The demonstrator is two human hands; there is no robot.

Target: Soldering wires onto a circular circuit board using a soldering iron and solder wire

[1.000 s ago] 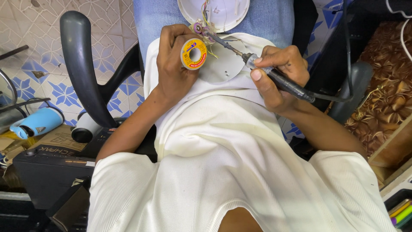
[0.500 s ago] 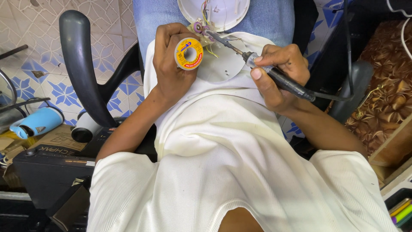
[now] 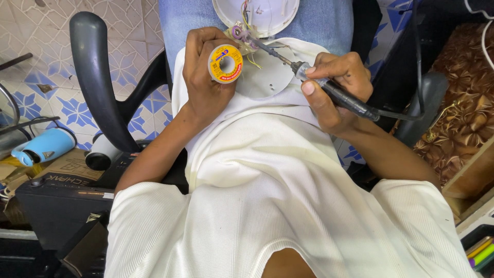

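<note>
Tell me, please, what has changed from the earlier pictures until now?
The left hand shifted the yellow solder spool slightly up and left, keeping hold. The right hand still grips the black soldering iron, tip at the wires by the round white lamp housing. Nothing was let go.

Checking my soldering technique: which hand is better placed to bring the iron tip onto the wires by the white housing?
Right. The right hand grips the soldering iron, its tip already at the wires. The left hand is busy holding the solder spool.
</note>
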